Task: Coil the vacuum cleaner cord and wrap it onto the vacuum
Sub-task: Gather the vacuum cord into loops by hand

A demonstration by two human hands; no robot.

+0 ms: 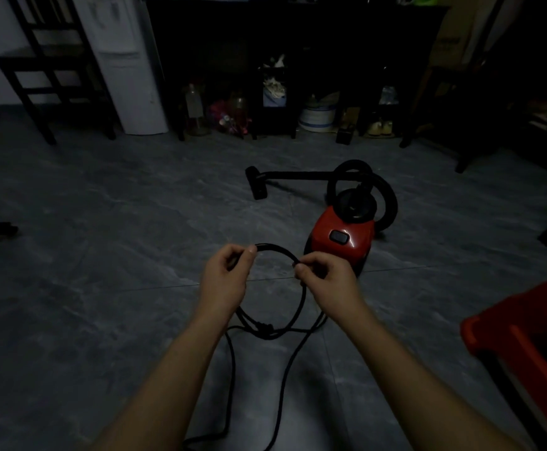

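The black cord (285,369) runs off the bottom edge; shelf clutter (233,115) is too dark to identify.

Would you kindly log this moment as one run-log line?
stage: coiling | left hand: pinching cord | right hand: pinching cord | vacuum: on floor, unwrapped

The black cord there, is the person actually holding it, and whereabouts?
Yes. Both hands pinch the black cord at the top of a loop: left hand on one end of the arch, right hand on the other. The rest hangs to the floor.
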